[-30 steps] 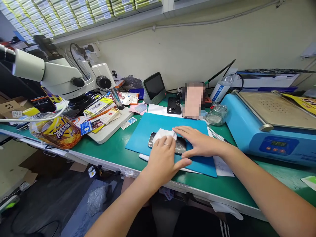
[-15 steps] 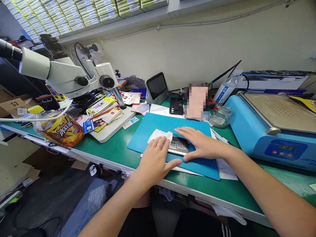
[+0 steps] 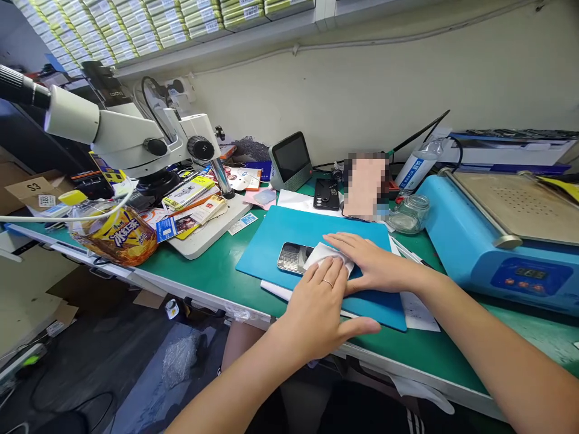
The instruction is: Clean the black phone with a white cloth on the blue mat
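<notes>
A phone (image 3: 293, 258) with a dark glossy screen lies flat on a blue mat (image 3: 289, 223). My left hand (image 3: 319, 295), a ring on one finger, presses a folded white tissue (image 3: 323, 253) onto the phone's right part with its fingertips; its thumb sticks out to the right. At the phone's right end, my right hand (image 3: 368, 262) curves around it, fingers along the far side and thumb on the near side. The tissue and both hands hide that end of the phone.
At the left stand a microscope (image 3: 131, 141) and a bottle of brown drink (image 3: 115, 232). Behind the mat are a dark phone (image 3: 326, 194), a small display (image 3: 289, 161) and a glass jar (image 3: 409, 214). A blue heating plate machine (image 3: 470, 241) stands right.
My left hand has slid the tissue rightward across the phone, baring its left part and covering its right. My right hand stays at the right end. The view has shifted slightly.
</notes>
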A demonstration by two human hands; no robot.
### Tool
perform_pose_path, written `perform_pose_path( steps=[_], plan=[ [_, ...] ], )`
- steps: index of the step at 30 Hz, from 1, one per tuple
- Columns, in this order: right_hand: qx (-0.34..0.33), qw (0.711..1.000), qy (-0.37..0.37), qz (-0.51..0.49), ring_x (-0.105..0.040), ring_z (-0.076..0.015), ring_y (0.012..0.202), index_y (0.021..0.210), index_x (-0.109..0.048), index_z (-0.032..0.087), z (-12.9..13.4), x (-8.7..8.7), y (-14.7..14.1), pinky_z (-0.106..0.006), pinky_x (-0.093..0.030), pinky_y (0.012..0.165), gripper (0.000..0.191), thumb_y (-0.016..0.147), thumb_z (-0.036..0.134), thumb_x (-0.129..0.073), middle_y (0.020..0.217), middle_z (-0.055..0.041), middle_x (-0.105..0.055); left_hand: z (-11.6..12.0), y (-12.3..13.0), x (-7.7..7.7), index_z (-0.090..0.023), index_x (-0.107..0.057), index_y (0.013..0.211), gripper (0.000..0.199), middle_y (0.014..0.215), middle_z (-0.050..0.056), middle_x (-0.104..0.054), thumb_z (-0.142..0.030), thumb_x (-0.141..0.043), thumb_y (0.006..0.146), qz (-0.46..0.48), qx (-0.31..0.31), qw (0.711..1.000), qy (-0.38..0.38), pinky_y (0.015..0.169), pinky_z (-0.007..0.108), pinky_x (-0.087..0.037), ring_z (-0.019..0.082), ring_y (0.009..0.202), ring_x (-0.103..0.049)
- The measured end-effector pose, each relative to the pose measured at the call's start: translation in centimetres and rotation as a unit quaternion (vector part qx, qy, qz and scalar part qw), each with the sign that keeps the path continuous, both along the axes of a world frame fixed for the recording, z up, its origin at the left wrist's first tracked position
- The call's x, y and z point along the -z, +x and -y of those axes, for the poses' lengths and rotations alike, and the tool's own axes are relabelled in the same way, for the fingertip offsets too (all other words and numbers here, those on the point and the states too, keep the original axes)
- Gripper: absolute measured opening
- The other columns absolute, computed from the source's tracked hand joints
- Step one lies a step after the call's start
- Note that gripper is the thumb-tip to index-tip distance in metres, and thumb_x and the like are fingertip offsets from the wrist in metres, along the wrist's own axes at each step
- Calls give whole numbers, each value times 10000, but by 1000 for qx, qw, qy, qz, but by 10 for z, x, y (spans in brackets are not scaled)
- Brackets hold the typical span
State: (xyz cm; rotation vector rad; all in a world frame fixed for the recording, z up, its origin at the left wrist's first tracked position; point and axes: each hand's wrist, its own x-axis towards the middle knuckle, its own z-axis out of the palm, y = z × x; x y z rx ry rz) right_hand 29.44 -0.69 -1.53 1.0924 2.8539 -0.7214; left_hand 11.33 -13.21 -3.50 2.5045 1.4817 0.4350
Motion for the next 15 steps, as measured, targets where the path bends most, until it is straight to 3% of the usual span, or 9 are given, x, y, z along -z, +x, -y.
perform_pose_path(
  steps=[4,9,12,15],
  plan=[
    [12,1000,-12,7,-155,-459,1555,1645,-188,297,2,-3,-1,-673,-228,1202,1185,699,774,-720,1718,-135,-215,7,-30,-1,-61,-327,1594,975,1680,152,-263,-801,-196,972,-11,3,1000,-13,1277,472,-227,300,1573,-208],
    [7,1000,-10,5,-150,-428,1563,1645,-190,283,4,-5,-2,-638,-193,1227,1196,696,778,-721,1721,-129,-210,-7,-59,-4,-5,-309,1589,935,1683,196,-221,-741,-270,1013,-58,-70,995,-29,1270,480,-246,331,1572,-192],
    [6,1000,-12,2,-143,-431,1563,1647,-176,293,3,-3,-1,-644,-199,1223,1193,700,775,-719,1724,-124,-199,-22,-54,-7,33,-313,1575,937,1666,234,-252,-719,-333,1016,-69,-90,993,-30,1274,476,-230,353,1567,-199],
    [1,1000,-7,-2,-154,-429,1562,1646,-175,304,1,0,1,-654,-216,1213,1140,741,771,-686,1720,-125,-212,-29,-32,-9,43,-320,1568,980,1647,259,-285,-752,-339,996,-52,-83,995,-29,1275,472,-223,363,1556,-230]
  ],
)
